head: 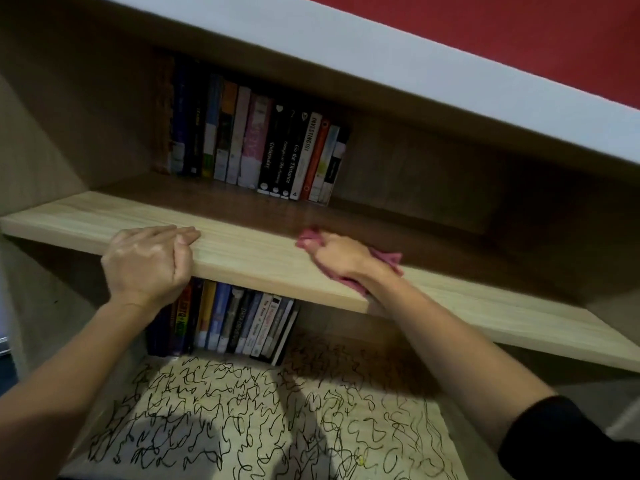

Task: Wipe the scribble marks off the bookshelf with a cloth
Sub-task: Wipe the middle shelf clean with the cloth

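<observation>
Midway up a wooden bookshelf (41, 133), a person's right hand (341, 258) presses a bunched pink cloth (389, 259) onto the top of the middle shelf (249, 252), close to its front edge. The fingers curl around the fabric, which pokes out past the fingertips and beneath the wrist. The right forearm crosses the front edge from below, with a black sleeve (571, 441) covering the arm near the elbow. The left hand (149, 261) clamps the same front edge nearer the board's left end, fingers folded over the top surface and palm against its front face.

Above the middle shelf, a row of upright books (256, 143) stands along the back, running from the back-left corner to about the centre. In the compartment below, a second row of books (239, 320) stands at the back left, the rightmost volumes leaning. Black scribble marks (263, 410) sprawl across the lower shelf (301, 441), from its front edge back to the books and on toward the right side.

Plain wood grain shows between the two hands, and open board runs from the cloth toward the middle shelf's right end. A white top board (381, 71) overhangs the upper compartment, with a red wall (519, 36) beyond.
</observation>
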